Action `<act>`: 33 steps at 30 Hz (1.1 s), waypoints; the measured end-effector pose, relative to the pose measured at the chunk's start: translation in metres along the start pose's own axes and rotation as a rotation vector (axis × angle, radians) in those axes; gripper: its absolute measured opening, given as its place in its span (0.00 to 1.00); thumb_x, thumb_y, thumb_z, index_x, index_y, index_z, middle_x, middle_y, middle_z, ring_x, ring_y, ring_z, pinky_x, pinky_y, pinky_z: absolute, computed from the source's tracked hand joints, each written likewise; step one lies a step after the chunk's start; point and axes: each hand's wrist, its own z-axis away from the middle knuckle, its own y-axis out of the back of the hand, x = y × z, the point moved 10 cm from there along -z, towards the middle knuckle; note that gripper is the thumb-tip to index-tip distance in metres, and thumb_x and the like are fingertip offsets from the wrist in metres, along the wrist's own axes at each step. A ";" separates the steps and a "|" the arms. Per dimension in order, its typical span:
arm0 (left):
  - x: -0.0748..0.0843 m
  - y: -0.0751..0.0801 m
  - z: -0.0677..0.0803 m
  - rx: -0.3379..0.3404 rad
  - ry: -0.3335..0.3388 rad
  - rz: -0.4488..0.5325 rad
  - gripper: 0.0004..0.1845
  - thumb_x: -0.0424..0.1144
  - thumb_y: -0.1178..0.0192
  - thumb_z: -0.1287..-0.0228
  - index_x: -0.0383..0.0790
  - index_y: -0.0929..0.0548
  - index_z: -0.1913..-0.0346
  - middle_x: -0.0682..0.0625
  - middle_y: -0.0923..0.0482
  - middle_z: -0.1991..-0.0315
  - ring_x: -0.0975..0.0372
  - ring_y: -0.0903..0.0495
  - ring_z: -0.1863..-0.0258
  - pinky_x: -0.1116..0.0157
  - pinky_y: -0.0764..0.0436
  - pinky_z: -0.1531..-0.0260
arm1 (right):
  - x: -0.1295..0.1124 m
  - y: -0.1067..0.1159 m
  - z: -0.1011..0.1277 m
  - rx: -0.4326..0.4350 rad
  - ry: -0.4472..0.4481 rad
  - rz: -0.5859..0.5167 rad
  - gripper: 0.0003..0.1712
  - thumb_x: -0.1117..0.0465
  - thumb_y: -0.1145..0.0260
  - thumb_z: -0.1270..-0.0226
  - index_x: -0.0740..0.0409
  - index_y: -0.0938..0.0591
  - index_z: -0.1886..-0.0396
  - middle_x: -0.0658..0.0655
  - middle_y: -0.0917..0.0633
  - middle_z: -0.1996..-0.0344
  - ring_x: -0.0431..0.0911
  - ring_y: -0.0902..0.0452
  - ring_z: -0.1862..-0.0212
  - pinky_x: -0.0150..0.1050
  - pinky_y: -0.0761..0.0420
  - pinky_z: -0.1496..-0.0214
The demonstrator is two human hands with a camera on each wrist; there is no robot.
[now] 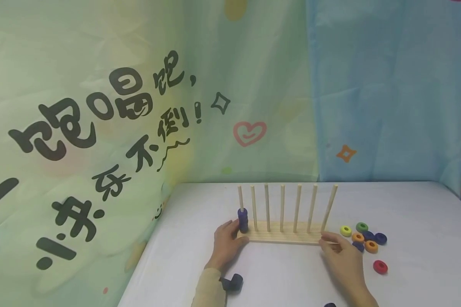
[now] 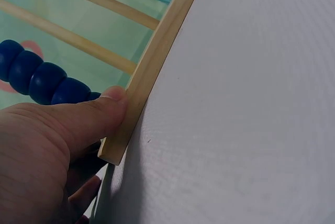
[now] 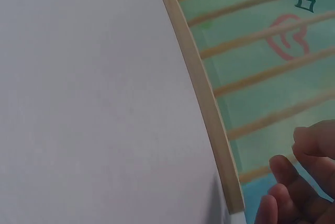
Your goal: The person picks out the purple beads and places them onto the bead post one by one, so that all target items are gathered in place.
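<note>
Entry: the wooden peg rack (image 1: 282, 237) sits near the middle of the white table (image 1: 407, 213), long axis running left to right, seven upright dowels (image 1: 282, 207) rising from a flat base. My left hand (image 1: 226, 243) is at its left end; in the left wrist view the thumb (image 2: 99, 114) is pressed flat against the near edge of the base, other fingers below and partly hidden, so I read it as bracing rather than clamping. My right hand (image 1: 342, 256) lies at the right end, fingers loosely extended beside the base; the right wrist view shows fingertips (image 3: 285, 174) just off the wood, not closed on anything. Judgement: the rack looks light, stiff, unfinished wood, likely to slide easily on the smooth table and to tip if pulled by a dowel; the dowels are thin and probably the fragile part. Best hold is the base at both short ends, low down. A stack of blue rings (image 1: 243, 219) sits on the leftmost dowel, making that end slightly heavier; they could rattle or lift off if the rack tilts. Obstacles: loose rings (image 1: 363, 238) in green, yellow, orange, blue and red lie just right of the right end, close to my right hand, and a dark strap end (image 1: 232, 282) lies near my left wrist. Printed fabric backdrop (image 1: 138, 106) behind.
</note>
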 end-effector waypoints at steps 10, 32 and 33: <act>0.002 0.001 -0.001 0.006 -0.020 -0.001 0.32 0.48 0.34 0.53 0.45 0.27 0.41 0.51 0.25 0.45 0.52 0.33 0.41 0.49 0.43 0.40 | 0.012 0.048 -0.002 0.242 0.080 0.044 0.12 0.61 0.30 0.51 0.54 0.16 0.64 0.52 0.14 0.69 0.22 0.33 0.76 0.19 0.34 0.74; 0.001 0.002 0.000 0.025 -0.027 0.013 0.32 0.47 0.33 0.53 0.43 0.26 0.42 0.50 0.24 0.47 0.51 0.31 0.43 0.49 0.41 0.41 | 0.056 0.063 -0.013 0.238 -0.112 0.121 0.15 0.61 0.32 0.48 0.54 0.18 0.58 0.57 0.16 0.61 0.42 0.22 0.64 0.17 0.34 0.71; 0.001 0.002 -0.001 0.027 -0.031 0.011 0.32 0.47 0.33 0.53 0.43 0.26 0.42 0.50 0.24 0.47 0.51 0.31 0.43 0.49 0.40 0.41 | 0.057 0.062 -0.013 0.232 -0.117 0.120 0.15 0.62 0.32 0.48 0.55 0.19 0.58 0.58 0.16 0.60 0.46 0.21 0.62 0.17 0.34 0.71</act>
